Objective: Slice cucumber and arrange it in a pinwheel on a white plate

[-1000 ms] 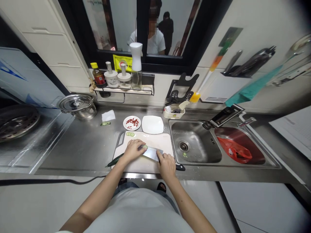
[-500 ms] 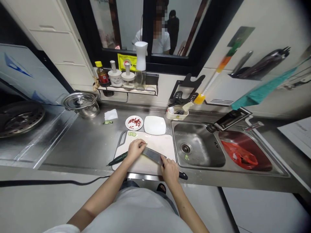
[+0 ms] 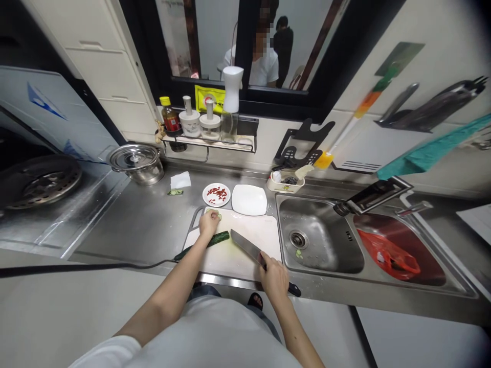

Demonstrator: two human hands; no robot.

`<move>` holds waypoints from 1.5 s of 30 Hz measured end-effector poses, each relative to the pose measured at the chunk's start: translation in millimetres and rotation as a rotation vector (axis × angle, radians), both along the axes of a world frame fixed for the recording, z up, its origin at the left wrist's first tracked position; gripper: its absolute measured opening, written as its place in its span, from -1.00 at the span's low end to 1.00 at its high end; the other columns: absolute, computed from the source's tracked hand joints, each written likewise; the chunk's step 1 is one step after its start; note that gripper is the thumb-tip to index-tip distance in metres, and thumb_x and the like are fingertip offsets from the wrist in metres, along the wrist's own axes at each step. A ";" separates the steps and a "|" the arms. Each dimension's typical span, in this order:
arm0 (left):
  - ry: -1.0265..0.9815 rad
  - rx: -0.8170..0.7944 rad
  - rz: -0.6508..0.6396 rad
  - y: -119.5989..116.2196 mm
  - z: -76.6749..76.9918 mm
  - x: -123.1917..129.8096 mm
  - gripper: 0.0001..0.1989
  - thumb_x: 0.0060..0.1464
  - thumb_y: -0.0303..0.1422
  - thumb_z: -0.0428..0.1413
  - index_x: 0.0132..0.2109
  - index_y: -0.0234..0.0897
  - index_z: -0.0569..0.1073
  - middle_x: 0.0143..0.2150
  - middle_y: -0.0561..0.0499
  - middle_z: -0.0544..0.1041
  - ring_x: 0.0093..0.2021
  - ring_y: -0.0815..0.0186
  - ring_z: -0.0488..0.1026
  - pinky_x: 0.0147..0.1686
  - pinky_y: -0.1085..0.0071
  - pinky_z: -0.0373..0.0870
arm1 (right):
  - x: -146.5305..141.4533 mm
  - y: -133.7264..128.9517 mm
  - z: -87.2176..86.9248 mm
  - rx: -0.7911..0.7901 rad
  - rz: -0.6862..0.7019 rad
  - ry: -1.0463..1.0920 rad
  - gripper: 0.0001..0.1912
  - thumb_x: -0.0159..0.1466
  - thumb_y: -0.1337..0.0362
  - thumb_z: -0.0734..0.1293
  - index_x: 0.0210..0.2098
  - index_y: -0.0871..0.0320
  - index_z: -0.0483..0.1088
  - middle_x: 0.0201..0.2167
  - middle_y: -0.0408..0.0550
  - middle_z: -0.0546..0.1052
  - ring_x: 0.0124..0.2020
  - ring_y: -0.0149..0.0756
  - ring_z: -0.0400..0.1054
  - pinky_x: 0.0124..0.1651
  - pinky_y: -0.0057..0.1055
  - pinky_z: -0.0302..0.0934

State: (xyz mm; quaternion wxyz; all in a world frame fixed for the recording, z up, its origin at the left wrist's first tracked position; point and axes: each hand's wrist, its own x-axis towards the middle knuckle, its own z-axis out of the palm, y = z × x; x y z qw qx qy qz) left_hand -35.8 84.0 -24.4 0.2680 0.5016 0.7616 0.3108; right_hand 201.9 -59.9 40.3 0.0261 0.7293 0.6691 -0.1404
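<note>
My left hand [image 3: 209, 223] is over the upper left of the white cutting board [image 3: 245, 263], its fingers closed on a cucumber slice [image 3: 219, 216] beside other slices. Beneath my left wrist lies the dark green cucumber [image 3: 220, 237], its cut end pointing right. My right hand [image 3: 275, 276] grips the handle of a kitchen knife [image 3: 247, 246], whose blade slants up and left over the board, apart from the cucumber. A second black handle [image 3: 294, 290] sticks out at the board's lower right corner.
Behind the board are a plate of red pieces [image 3: 216, 194] and a white square plate [image 3: 249, 200]. A sink [image 3: 320, 235] is at the right. A lidded steel pot [image 3: 141, 166] and white paper [image 3: 180, 180] stand or lie left. Condiments fill a wall shelf [image 3: 209, 142].
My left hand has moved from beside the blade up and left to the slices. The cucumber's cut end is now uncovered. My right hand and the knife have shifted slightly down and right.
</note>
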 end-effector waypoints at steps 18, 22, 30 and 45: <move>0.174 -0.043 -0.026 16.2 -7.1 -1.4 -0.87 0.04 -0.42 0.11 -0.25 -0.28 0.54 -0.30 -0.05 0.57 -0.24 0.25 0.47 -0.19 0.41 0.29 | 1.3 -3.2 0.8 -0.011 -0.027 0.054 -0.54 0.26 0.34 0.23 0.14 0.08 0.38 -0.17 0.00 0.56 -0.10 -0.22 0.39 -0.07 -0.42 0.10; 0.185 -0.031 -0.031 17.0 -8.0 -0.9 -0.84 0.06 -0.39 0.09 -0.26 -0.30 0.56 -0.29 -0.08 0.58 -0.23 0.23 0.48 -0.18 0.39 0.31 | 1.0 -3.1 0.9 -0.022 -0.039 0.051 -0.55 0.27 0.32 0.23 0.15 0.06 0.38 -0.16 -0.01 0.56 -0.11 -0.23 0.40 -0.07 -0.41 0.11; 0.178 -0.028 -0.060 18.1 -11.0 -3.3 -0.81 0.08 -0.37 0.10 -0.23 -0.31 0.58 -0.25 -0.11 0.59 -0.21 0.23 0.49 -0.13 0.38 0.33 | 0.5 -1.6 -1.6 -0.023 -0.044 0.064 -0.59 0.29 0.31 0.21 0.12 0.09 0.41 -0.14 -0.01 0.57 -0.11 -0.22 0.40 -0.08 -0.42 0.11; 0.078 0.039 -0.050 -8.8 -5.1 -13.9 -0.80 0.01 -0.43 0.12 -0.19 -0.27 0.57 -0.28 -0.03 0.57 -0.26 0.28 0.50 -0.16 0.42 0.36 | -5.7 4.0 3.3 -0.028 -0.088 0.129 -0.61 0.36 0.16 0.13 0.06 0.04 0.45 -0.17 0.01 0.59 -0.14 -0.22 0.45 -0.13 -0.43 0.17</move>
